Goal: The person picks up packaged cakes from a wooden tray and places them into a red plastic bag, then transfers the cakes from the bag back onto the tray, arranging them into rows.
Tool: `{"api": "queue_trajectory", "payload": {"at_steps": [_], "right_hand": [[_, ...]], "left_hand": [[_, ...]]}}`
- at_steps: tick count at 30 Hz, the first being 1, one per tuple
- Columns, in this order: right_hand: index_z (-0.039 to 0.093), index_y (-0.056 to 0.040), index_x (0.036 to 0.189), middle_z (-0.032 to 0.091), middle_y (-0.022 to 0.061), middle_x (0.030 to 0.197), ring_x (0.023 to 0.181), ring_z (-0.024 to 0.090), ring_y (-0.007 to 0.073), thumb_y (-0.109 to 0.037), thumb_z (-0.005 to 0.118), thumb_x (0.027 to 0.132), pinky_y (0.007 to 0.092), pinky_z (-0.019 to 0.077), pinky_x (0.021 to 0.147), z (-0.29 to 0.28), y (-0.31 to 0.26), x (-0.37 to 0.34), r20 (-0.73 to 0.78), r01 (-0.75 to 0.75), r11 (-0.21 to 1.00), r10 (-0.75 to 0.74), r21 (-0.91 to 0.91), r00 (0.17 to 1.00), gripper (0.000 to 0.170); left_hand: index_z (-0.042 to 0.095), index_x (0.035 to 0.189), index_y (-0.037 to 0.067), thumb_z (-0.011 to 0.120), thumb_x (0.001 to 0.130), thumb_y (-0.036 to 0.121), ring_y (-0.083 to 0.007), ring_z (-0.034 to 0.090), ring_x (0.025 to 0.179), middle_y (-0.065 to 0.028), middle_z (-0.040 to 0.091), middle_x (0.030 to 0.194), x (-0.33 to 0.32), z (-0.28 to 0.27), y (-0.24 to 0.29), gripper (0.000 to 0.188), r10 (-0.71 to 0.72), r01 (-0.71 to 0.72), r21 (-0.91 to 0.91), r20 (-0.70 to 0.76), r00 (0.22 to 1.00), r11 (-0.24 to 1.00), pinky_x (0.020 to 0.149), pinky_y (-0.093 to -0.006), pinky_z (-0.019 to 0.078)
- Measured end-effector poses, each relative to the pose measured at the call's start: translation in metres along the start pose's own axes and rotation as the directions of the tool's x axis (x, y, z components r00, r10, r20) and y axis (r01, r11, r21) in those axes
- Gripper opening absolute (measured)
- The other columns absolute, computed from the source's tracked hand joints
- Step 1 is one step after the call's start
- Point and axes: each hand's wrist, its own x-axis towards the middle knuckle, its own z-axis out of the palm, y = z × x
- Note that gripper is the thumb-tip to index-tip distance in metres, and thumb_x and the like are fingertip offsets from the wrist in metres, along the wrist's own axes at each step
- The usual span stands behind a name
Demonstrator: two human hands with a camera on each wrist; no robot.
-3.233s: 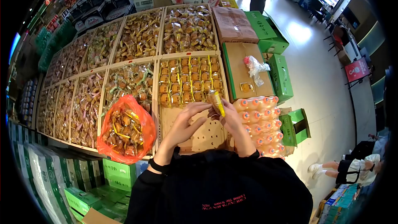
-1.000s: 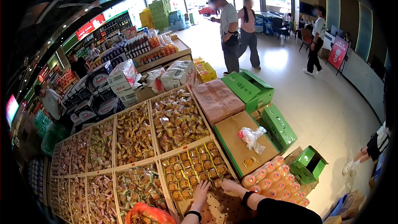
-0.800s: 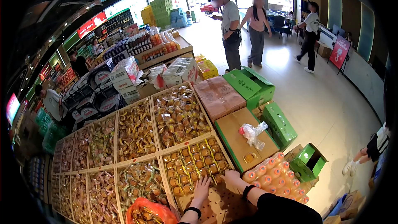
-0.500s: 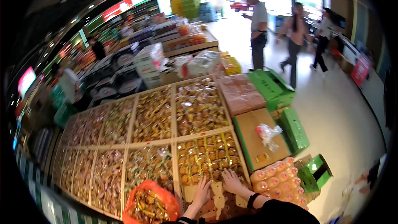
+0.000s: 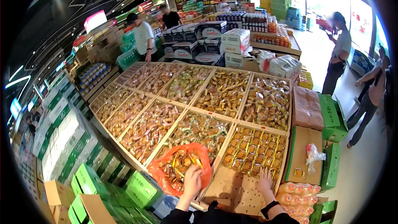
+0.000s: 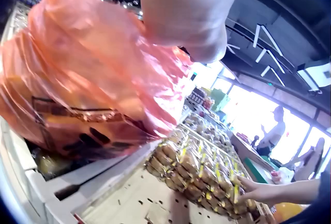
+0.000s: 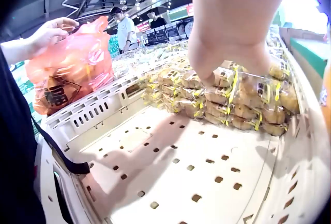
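Cakes (image 5: 251,151), individually wrapped, sit touching the straight-fingered right hand (image 5: 264,181); and over at the red bag (image 7: 70,76), the left hand (image 5: 192,182) is right by the mouth, grip impossible to tell.

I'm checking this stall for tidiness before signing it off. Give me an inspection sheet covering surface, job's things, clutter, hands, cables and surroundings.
Surface: pale crate; its near part is bare with small holes, its far part filled.
Job's things: wrapped cakes in rows; red bag, mouth open, with wrapped food inside, left of the bare part.
Clutter: crumpled plastic and a single packet on a brown box.
Hands: left hand at the bag's mouth, grip unclear; right hand touches the nearest cakes, fingers extended.
Cables: nothing seen.
Surroundings: more wrapped snacks, bottles, green boxes, bystanders.
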Motion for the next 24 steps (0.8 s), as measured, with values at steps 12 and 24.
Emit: {"api": "queue_trajectory", "payload": {"at_steps": [12,24], "right_hand": [[0.027,-0.0099,0.136,0.017,0.0238,0.141,0.132,0.010,0.0386,-0.028,0.060,0.077,0.0411,0.0173,0.106,-0.028,-0.022,-0.059,0.146,-0.032,0.902,-0.034,0.430,0.989,0.070],[0.058,-0.0048,0.104,0.062,0.0181,0.091,0.088,0.058,0.0336,-0.016,0.056,0.074,0.0410,0.0474,0.076,0.052,0.023,-0.051,0.153,0.054,0.912,-0.126,0.406,0.980,0.032]], "left_hand": [[0.054,0.105,0.006,0.061,0.070,0.007,-0.0347,0.040,0.114,-0.0148,0.047,0.117,-0.034,-0.028,-0.049,0.035,-0.212,0.171,0.276,0.125,0.969,0.946,0.096,-0.0435,0.0340],[0.050,0.115,0.011,0.060,0.071,0.014,-0.0336,0.034,0.120,-0.0139,0.037,0.132,-0.043,-0.024,-0.075,0.046,-0.261,0.179,0.437,0.136,0.956,0.881,0.100,-0.0479,0.0253]]}}
